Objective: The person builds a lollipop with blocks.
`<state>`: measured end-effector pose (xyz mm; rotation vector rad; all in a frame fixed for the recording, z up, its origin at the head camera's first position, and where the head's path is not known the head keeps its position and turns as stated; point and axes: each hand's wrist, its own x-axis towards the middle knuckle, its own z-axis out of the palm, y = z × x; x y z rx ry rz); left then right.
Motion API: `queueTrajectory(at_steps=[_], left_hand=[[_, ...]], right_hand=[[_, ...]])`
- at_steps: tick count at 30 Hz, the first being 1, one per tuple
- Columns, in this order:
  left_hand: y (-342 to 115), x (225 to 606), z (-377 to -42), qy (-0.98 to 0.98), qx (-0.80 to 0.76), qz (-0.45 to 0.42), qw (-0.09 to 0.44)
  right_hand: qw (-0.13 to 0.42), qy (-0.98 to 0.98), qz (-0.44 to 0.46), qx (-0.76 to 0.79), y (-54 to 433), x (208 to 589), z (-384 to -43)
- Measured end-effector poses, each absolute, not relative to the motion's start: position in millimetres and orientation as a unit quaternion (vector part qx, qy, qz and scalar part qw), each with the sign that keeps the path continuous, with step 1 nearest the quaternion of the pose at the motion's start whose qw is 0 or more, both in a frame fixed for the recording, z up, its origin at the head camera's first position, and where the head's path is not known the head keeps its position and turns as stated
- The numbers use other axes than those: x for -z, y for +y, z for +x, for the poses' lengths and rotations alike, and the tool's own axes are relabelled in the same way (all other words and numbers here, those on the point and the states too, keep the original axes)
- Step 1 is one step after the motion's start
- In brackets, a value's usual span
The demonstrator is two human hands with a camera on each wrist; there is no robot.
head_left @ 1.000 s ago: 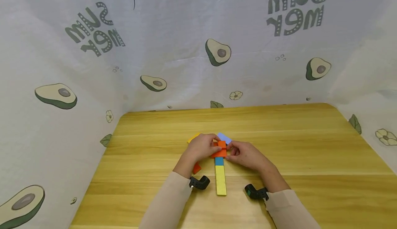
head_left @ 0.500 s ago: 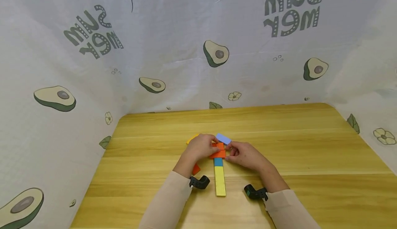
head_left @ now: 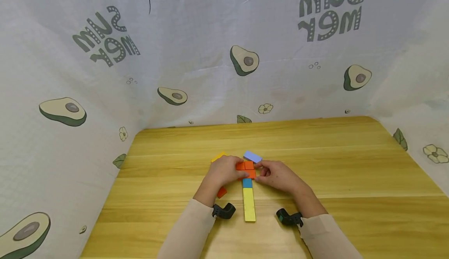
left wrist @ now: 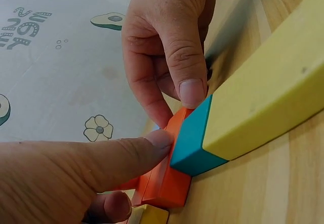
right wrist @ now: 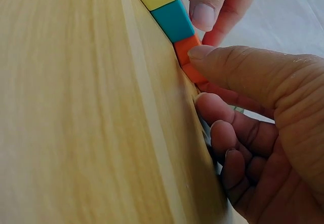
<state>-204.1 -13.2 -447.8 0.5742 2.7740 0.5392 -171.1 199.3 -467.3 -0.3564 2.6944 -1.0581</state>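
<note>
Against the right hand point(head_left: 278, 176), orange blocks point(head_left: 249, 165).

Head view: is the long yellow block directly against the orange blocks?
No, the blue block sits between the long yellow block and the orange blocks.

The left arm point(head_left: 205, 192) and the right arm point(head_left: 311, 202) come forward from the lower edge of the head view and lean toward each other, in beige sleeves point(head_left: 187, 227). The left hand point(head_left: 224, 170) is turned inward, its thumb point(left wrist: 126, 158) almost straight. The right hand point(head_left: 278, 176) is facing it, near but apart; its thumb point(right wrist: 243, 72) is stretched out, and its lower fingers point(right wrist: 223, 135) are curled toward the palm.
</note>
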Motion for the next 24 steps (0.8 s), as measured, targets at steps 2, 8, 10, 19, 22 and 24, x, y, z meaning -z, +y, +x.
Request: queueTrajectory(at_steps=[2,8,10,19,22,24], left_hand=[[-13.3,448.3,-203.5,0.953,-0.189,0.197,0.130],[-13.5,448.4,-201.9,0.952,-0.199,0.198,0.120],[-13.0,448.5,-202.0,0.952,-0.200,0.203,0.115],[-11.5,450.0,-202.2,0.951,-0.202,0.216,0.094],[-14.6,451.1,-200.1,0.954,-0.199,0.210,0.085],[-18.2,451.7,-198.8,0.957,-0.192,0.204,0.079]], right_hand=[[0.113,0.918,-0.122,0.361,199.5,467.5,-171.3],[0.111,0.918,-0.127,0.358,200.1,468.3,-172.1],[0.111,0.919,-0.126,0.358,200.2,468.3,-172.3],[0.117,0.916,-0.121,0.364,200.2,467.5,-172.0],[0.117,0.916,-0.118,0.364,199.9,466.8,-171.9],[0.117,0.917,-0.117,0.362,199.8,466.3,-171.8]])
